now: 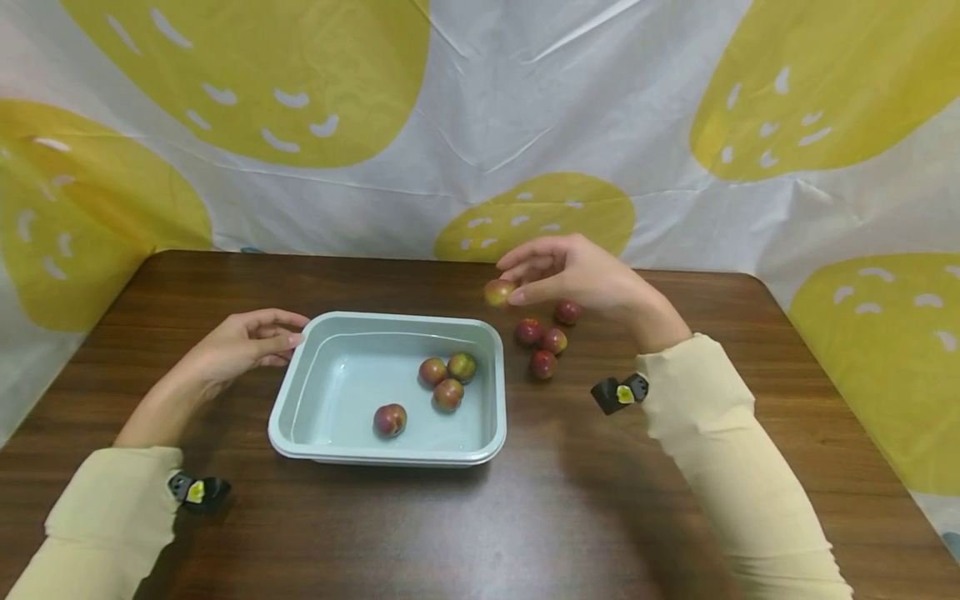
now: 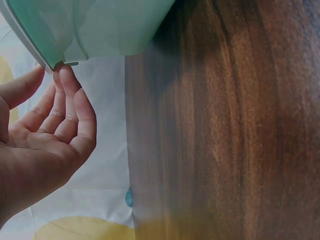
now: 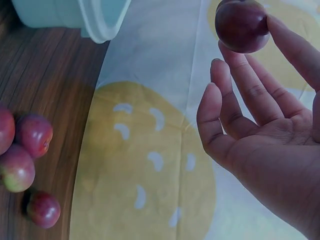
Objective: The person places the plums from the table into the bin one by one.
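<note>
A pale blue-green plastic basin (image 1: pixel 337 454) stands on the table, with several plums (image 1: pixel 448 395) lying toward its right side. My left hand (image 1: pixel 243 346) pinches the basin's rim at its far left corner; in the left wrist view the thumb and fingertips (image 2: pixel 64 70) meet right at that rim. Up past the basin's far right corner, my right hand (image 1: pixel 573 279) holds one plum (image 3: pixel 242 27) between thumb and fingertips, raised above the table. Several more red plums (image 1: pixel 543 364) lie together on the table below and near the right hand.
The dark wood table (image 1: pixel 510 533) has rounded far corners. Behind it hangs a white curtain (image 1: pixel 487 125) with big yellow shapes, close to the far edge. Black wrist straps (image 1: pixel 619 393) stick out from both sleeves.
</note>
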Tool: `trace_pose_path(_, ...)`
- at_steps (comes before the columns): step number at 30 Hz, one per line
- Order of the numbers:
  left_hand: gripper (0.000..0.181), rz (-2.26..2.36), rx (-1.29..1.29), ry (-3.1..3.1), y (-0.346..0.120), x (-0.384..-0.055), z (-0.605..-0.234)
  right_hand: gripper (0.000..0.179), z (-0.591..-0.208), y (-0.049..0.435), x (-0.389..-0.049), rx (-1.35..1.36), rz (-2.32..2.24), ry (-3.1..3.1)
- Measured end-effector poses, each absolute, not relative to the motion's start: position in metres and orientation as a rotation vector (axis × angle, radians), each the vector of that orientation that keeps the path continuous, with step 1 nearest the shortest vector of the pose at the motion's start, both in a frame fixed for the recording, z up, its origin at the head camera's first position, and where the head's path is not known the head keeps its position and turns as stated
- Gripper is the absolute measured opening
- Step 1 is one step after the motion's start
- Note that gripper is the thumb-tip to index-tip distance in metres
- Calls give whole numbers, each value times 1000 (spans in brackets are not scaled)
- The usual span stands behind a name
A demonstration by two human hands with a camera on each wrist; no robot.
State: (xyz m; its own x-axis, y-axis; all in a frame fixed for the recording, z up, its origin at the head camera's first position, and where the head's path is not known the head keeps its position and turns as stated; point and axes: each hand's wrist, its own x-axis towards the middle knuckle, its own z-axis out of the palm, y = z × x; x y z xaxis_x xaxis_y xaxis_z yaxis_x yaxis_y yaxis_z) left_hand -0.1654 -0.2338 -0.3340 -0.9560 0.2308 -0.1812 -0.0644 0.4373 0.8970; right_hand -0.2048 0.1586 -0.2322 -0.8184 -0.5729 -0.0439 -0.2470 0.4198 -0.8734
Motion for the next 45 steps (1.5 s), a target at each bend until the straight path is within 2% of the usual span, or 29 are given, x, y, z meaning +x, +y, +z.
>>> trace_pose_path(30, 49, 1540, 156, 2384, -234, -166, -330, 37, -249, 95, -203, -783, -1403, 2153)
trace_pose_path(45, 47, 1509, 158, 2397, -233, -166, -329, 37, -251, 95, -203, -787, -1338, 2195)
